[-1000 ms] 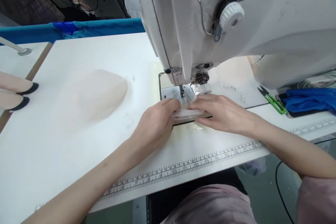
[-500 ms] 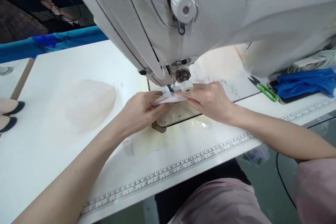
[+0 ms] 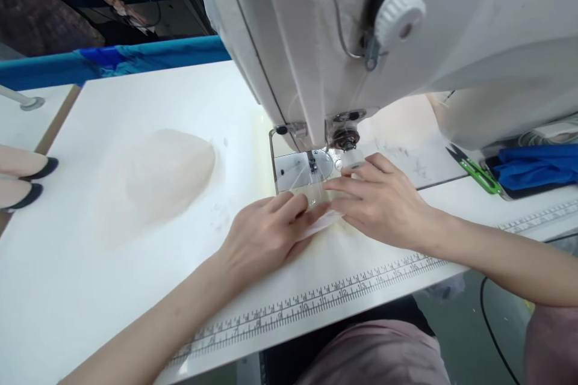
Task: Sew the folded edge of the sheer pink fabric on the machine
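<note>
My left hand [image 3: 266, 231] is closed on a small piece of sheer white fabric [image 3: 321, 224], in front of the sewing machine's needle area. My right hand [image 3: 383, 204] has its fingers stretched out and apart, with the fingertips at the fabric's right end. Fine threads run from the presser foot [image 3: 312, 163] toward the fabric. Below the foot, the shiny needle plate [image 3: 291, 173] is uncovered. The fabric's lower part is hidden by my fingers.
The white sewing machine [image 3: 478, 18] fills the upper right. Sheer beige fabric pieces [image 3: 176, 174] lie on the white table at left. Green-handled thread snips [image 3: 478, 175] and blue cloth [image 3: 539, 159] lie at right. A printed ruler [image 3: 307, 310] follows the front edge.
Both hands have drawn the white fabric away from the presser foot toward the table's front edge. My right fingers have spread. The view has shifted, so the machine appears farther right.
</note>
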Demonstrator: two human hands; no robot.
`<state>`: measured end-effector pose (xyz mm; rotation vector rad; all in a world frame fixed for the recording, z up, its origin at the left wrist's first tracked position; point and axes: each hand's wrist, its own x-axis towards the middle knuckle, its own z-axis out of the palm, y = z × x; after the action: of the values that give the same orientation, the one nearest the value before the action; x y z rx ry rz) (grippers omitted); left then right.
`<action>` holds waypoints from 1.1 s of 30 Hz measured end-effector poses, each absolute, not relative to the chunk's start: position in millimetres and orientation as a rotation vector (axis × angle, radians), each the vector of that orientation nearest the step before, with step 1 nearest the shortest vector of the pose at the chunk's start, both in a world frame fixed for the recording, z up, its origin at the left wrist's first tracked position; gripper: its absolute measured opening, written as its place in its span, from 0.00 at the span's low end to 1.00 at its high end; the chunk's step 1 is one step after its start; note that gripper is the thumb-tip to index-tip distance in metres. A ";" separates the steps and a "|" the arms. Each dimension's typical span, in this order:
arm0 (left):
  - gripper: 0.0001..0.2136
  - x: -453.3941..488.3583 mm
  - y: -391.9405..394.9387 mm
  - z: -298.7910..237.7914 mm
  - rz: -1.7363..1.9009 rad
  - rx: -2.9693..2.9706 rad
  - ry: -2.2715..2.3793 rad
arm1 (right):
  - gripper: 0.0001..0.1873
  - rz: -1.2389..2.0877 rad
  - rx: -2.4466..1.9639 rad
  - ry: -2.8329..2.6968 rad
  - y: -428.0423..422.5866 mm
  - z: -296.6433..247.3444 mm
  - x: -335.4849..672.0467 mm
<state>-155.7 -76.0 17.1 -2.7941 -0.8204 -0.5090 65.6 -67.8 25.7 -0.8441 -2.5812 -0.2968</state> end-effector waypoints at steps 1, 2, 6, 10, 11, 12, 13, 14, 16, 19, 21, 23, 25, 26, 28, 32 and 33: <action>0.11 -154.3 -79.5 17.0 -0.484 -2.737 -0.768 | 0.15 -0.305 -0.818 -2.585 -68.3 25.9 65.7; 0.11 -152.8 -83.0 17.5 -0.455 -2.690 -0.744 | 0.15 -0.298 -0.793 -2.595 -68.5 26.1 65.7; 0.15 -149.9 -94.4 19.1 -0.381 -2.608 -0.840 | 0.15 -0.274 -0.760 -2.646 -68.0 27.1 65.2; 0.16 -151.9 -97.6 17.6 -0.342 -2.673 -0.868 | 0.15 -0.280 -0.765 -2.659 -67.8 28.0 64.8; 0.16 -152.3 -97.2 17.5 -0.335 -2.686 -0.864 | 0.15 -0.285 -0.764 -2.657 -68.0 28.1 64.7; 0.16 -152.6 -96.7 17.6 -0.338 -2.689 -0.867 | 0.15 -0.290 -0.764 -2.656 -68.2 28.2 64.6; 0.16 -152.8 -95.9 17.8 -0.344 -2.691 -0.875 | 0.15 -0.295 -0.763 -2.657 -68.3 28.1 64.4; 0.16 -152.8 -95.1 18.2 -0.344 -2.697 -0.884 | 0.15 -0.298 -0.762 -2.655 -68.3 27.8 64.1; 0.16 -152.5 -93.1 19.1 -0.354 -2.710 -0.903 | 0.15 -0.297 -0.763 -2.650 -67.6 26.4 63.6; 0.16 -152.1 -88.9 19.7 -0.361 -2.720 -0.906 | 0.15 -0.304 -0.770 -2.619 -64.3 22.6 62.9; 0.16 -152.2 -85.2 19.2 -0.371 -2.698 -0.910 | 0.16 -0.327 -0.773 -2.592 -60.8 19.4 62.7; 0.16 -152.4 -81.1 18.6 -0.368 -2.681 -0.916 | 0.16 -0.363 -0.763 -2.559 -56.7 16.4 62.5; 0.16 -152.8 -76.8 18.0 -0.371 -2.674 -0.922 | 0.17 -0.395 -0.750 -2.538 -52.4 14.2 62.2; 0.16 -153.0 -74.6 17.9 -0.372 -2.676 -0.926 | 0.17 -0.401 -0.753 -2.538 -50.2 13.3 62.0; 0.16 -153.4 -70.2 17.6 -0.373 -2.684 -0.942 | 0.17 -0.383 -0.776 -2.558 -46.0 12.1 61.5; 0.18 -153.6 -62.4 17.0 -0.390 -2.699 -1.010 | 0.16 -0.349 -0.821 -2.587 -39.6 10.8 60.4; 0.17 -153.5 -60.8 16.6 -0.400 -2.701 -1.025 | 0.17 -0.380 -0.818 -2.585 -38.8 10.4 60.0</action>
<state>-153.5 -60.8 16.6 -2.7011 -1.0255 -0.4004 60.0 -38.8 10.4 -0.8184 -2.5850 -0.3798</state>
